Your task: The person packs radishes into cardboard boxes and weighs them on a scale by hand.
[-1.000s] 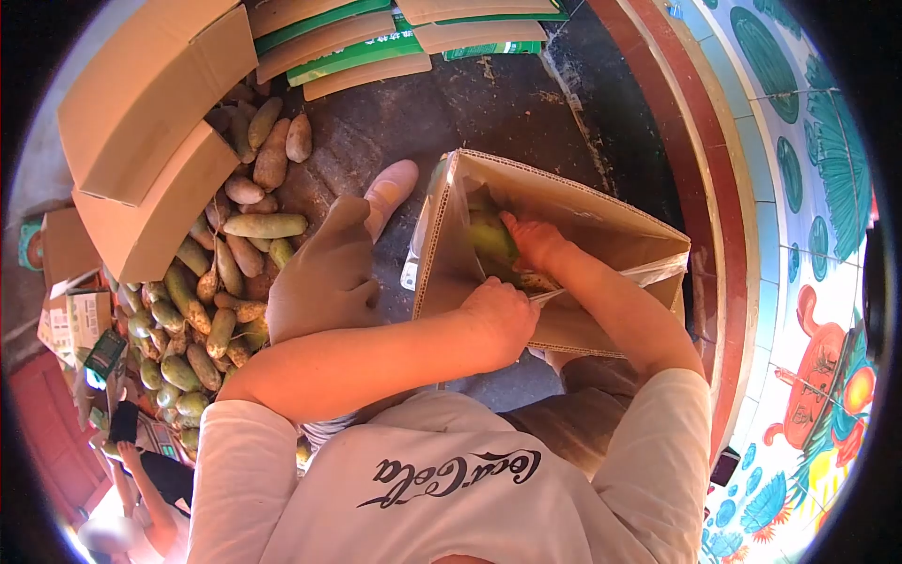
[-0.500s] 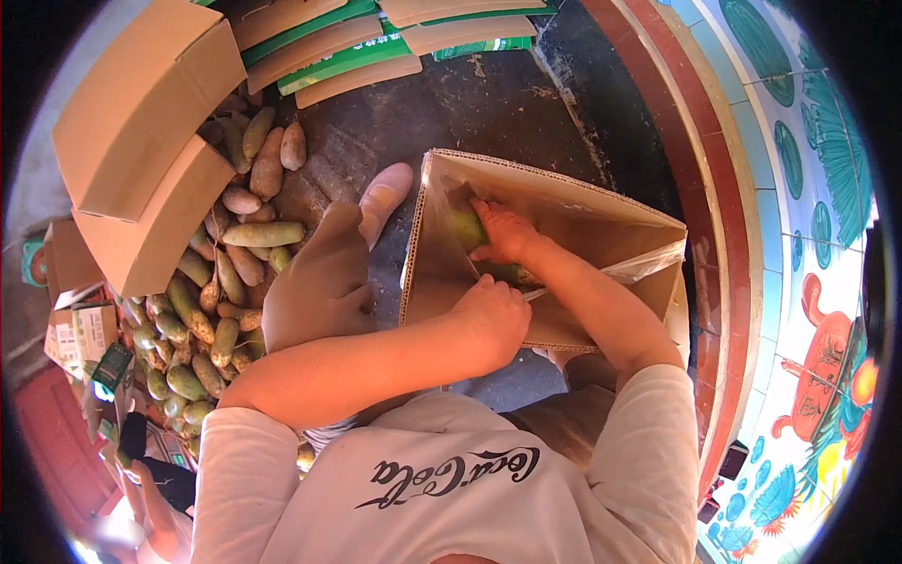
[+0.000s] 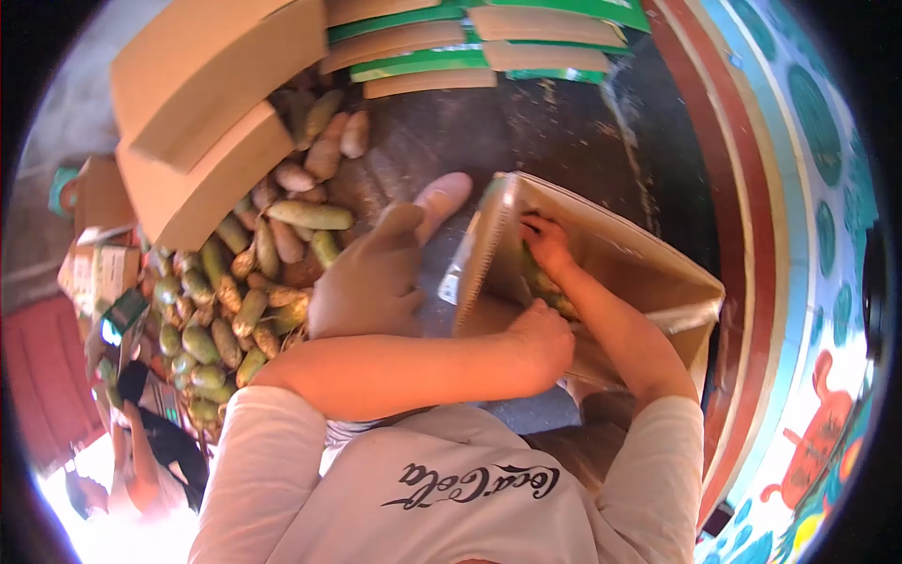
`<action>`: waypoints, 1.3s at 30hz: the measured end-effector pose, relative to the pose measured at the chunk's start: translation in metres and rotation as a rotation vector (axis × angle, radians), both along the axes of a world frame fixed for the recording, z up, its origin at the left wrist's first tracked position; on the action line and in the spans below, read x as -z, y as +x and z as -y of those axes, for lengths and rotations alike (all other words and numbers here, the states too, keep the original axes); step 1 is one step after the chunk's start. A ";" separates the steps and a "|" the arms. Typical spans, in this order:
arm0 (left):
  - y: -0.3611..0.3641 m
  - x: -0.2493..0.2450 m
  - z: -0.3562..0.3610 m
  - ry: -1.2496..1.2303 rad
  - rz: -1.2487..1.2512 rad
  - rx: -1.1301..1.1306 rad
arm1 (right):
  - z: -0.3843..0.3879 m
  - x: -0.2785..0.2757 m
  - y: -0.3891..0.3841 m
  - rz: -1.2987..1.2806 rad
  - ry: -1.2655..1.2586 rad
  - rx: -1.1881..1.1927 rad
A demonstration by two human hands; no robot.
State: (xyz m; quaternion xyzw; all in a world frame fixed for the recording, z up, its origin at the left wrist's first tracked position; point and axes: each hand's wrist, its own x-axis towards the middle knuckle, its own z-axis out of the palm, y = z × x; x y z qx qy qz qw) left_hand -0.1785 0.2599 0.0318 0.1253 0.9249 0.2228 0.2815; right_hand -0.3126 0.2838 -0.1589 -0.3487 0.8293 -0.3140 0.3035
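A tall cardboard box (image 3: 620, 235) with its top open stands before me, a clear plastic liner showing inside. My right hand (image 3: 549, 248) reaches into it, fingers curled over the far end of a long green radish (image 3: 543, 280) lying along the left inner wall. My left hand (image 3: 545, 340) is closed in a fist at the box's near side, close to the radish's near end. What its fingers hold, if anything, is hidden. My right forearm passes over the box's near right part.
Many green radishes (image 3: 254, 310) lie heaped to the left. Cardboard boxes (image 3: 216, 179) stand beside them, and flattened green-and-brown cartons (image 3: 423, 66) lie at the back. Another person (image 3: 141, 461) works at lower left. A painted tiled wall (image 3: 827, 188) runs along the right.
The view has shifted, so the scene sits further right. My left hand has moved deeper over the box, nearer the radish. My right hand stays at the radish's far end.
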 end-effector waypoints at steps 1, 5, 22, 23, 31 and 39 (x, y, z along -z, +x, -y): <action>-0.001 -0.001 0.000 0.004 -0.004 0.014 | 0.001 0.003 -0.001 -0.018 -0.035 -0.020; -0.006 -0.003 0.004 0.017 0.010 0.051 | 0.004 0.022 0.002 -0.140 -0.147 -0.029; -0.019 0.002 -0.013 -0.110 0.036 0.044 | -0.031 -0.026 -0.051 0.055 0.197 -0.163; -0.020 0.001 -0.013 -0.135 0.034 0.054 | -0.024 -0.068 -0.038 0.283 0.242 -0.050; 0.003 -0.030 0.008 -0.062 -0.123 0.032 | -0.032 -0.238 -0.053 0.472 -0.502 0.182; 0.148 -0.045 0.135 0.364 -1.143 -0.907 | -0.086 -0.242 -0.022 -0.415 -0.290 0.139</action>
